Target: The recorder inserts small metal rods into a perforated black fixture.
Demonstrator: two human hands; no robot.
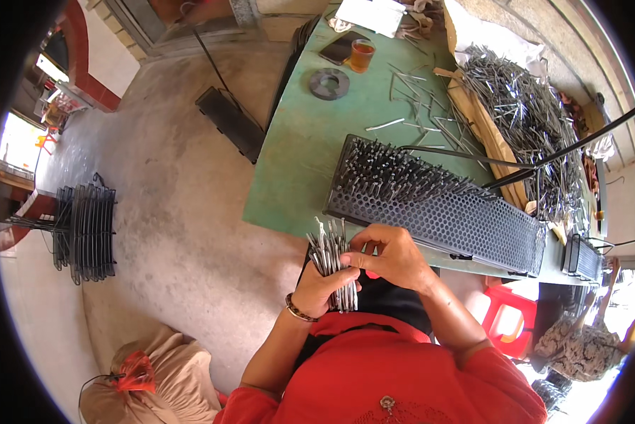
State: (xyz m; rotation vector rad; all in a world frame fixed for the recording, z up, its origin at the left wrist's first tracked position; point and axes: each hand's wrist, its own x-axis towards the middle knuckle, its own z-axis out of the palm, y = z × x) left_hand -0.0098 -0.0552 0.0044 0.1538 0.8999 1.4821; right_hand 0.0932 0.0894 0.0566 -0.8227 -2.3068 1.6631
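A bundle of thin silvery metal rods (327,247) stands roughly upright in my left hand (316,286), whose fingers wrap round its middle. The thumb and fingers of my right hand (392,256) close on the bundle's right side; whether they pinch one rod or several is hidden. Just beyond my hands, on the green table (289,166), lies a long black perforated tray (444,215). Its left and far part is filled with upright rods (395,169), while bare holes show along the near side and right end.
Piled rods (522,106) lie on brown paper at the right, with loose ones scattered nearby. A grey ring (329,84), cup of amber liquid (362,56) and phone (344,47) sit toward the back. Another black tray (230,124) stands left of the table; stacked black racks (84,230) stand farther left.
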